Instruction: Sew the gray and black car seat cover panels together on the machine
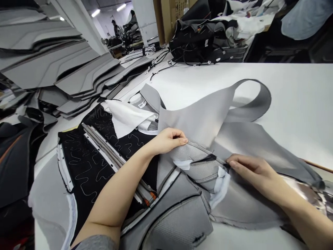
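A large grey sewn seat cover lies spread over the white table, partly inside out. My left hand pinches a seam edge near the middle of it, thumb against the fingers. Farther right, my right hand grips the end of the same seam beside a dark strip. Between the hands the seam runs fairly straight. Under them are folded mesh-textured panels and a white fabric strip. To the left spreads a black backing panel with squiggly pale stitching and a long channel. A white cloth flap rests on it.
Stacks of grey cut panels stand along the left. Black bundles with cables lie at the back beside a cardboard box. The white table extends right. A pale blue garment shows at the top right.
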The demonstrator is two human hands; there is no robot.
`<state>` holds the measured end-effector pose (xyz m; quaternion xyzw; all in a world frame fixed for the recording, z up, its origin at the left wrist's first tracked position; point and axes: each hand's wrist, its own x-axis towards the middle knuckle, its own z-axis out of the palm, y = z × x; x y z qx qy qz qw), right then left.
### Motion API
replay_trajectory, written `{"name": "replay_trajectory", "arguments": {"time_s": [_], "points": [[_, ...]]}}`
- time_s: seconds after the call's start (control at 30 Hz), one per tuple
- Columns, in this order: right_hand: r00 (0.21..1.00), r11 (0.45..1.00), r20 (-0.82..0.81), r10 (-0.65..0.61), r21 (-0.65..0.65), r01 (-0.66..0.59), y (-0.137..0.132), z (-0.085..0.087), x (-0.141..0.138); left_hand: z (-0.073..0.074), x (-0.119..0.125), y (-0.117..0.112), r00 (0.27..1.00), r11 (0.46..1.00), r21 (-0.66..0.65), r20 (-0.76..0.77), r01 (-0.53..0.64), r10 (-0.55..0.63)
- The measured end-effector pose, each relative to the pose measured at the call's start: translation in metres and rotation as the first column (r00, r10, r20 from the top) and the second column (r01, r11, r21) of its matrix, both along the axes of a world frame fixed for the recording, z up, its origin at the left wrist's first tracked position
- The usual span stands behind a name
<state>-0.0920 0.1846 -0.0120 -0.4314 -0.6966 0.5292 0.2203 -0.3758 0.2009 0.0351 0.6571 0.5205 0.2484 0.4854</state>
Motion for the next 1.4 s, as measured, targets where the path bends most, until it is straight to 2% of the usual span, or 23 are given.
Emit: {"name": "replay_trajectory", "arguments": {"time_s": [0.1,0.37,0.73,0.93,1.0,1.03,1.07,1.1,1.13,1.2,1.23,1.27,1.3,1.33,1.4], "points": [[0.996,0.995,-0.04,0.078,-0.055,-0.08,0.004,0.001,0.007,0.002,0.001,0.0,1.0,0.999,-0.032,0.018,-0.019,0.02],[0.986,0.985,-0.109,0.13,-0.096,-0.14,0.011,0.001,0.012,-0.002,-0.001,0.002,0.999,0.996,-0.075,-0.003,-0.052,0.052],[0.982,0.984,-0.148,0.117,-0.118,-0.135,0.012,0.001,0.015,0.0,0.0,0.002,0.999,0.997,-0.071,-0.009,-0.035,0.034],[0.985,0.988,-0.125,0.119,-0.085,-0.13,0.015,-0.005,0.013,-0.003,-0.003,0.003,0.999,0.997,-0.075,-0.022,-0.028,0.027],[0.992,0.994,-0.065,0.112,-0.009,-0.112,0.015,-0.005,0.012,-0.002,-0.002,0.002,0.999,0.997,-0.067,-0.034,-0.03,0.028],[0.996,0.993,-0.014,0.092,0.081,-0.091,0.014,-0.005,0.012,-0.002,-0.002,0.002,0.998,0.998,-0.054,-0.048,-0.037,0.034],[0.997,0.976,0.045,0.057,0.209,-0.066,0.012,-0.004,0.014,-0.001,-0.002,0.001,0.997,0.998,-0.034,-0.068,-0.05,0.047],[0.995,0.932,0.101,0.008,0.359,-0.044,0.007,-0.003,0.016,0.001,-0.002,0.0,0.994,0.997,-0.005,-0.087,-0.071,0.07],[0.989,0.858,0.139,-0.046,0.513,-0.032,0.001,-0.002,0.02,0.003,-0.004,-0.002,0.99,0.994,0.03,-0.097,-0.101,0.103],[0.981,0.663,0.127,-0.149,0.749,0.003,-0.017,-0.001,0.029,0.007,-0.011,-0.006,0.976,0.973,0.12,-0.073,-0.196,0.206],[0.978,0.582,0.093,-0.187,0.813,0.034,-0.028,-0.001,0.034,0.01,-0.016,-0.009,0.962,0.949,0.178,-0.039,-0.26,0.271],[0.973,0.524,0.043,-0.226,0.847,0.084,-0.039,-0.002,0.037,0.012,-0.022,-0.012,0.941,0.912,0.245,0.006,-0.33,0.339],[0.963,0.499,0.002,-0.27,0.855,0.139,-0.048,-0.003,0.039,0.015,-0.029,-0.015,0.915,0.862,0.318,0.051,-0.395,0.4],[0.948,0.498,-0.025,-0.318,0.846,0.19,-0.056,-0.004,0.04,0.017,-0.035,-0.02,0.892,0.808,0.39,0.087,-0.441,0.444],[0.906,0.484,-0.07,-0.417,0.827,0.286,-0.064,-0.004,0.038,0.024,-0.044,-0.03,0.88,0.728,0.523,0.097,-0.442,0.465]]}}
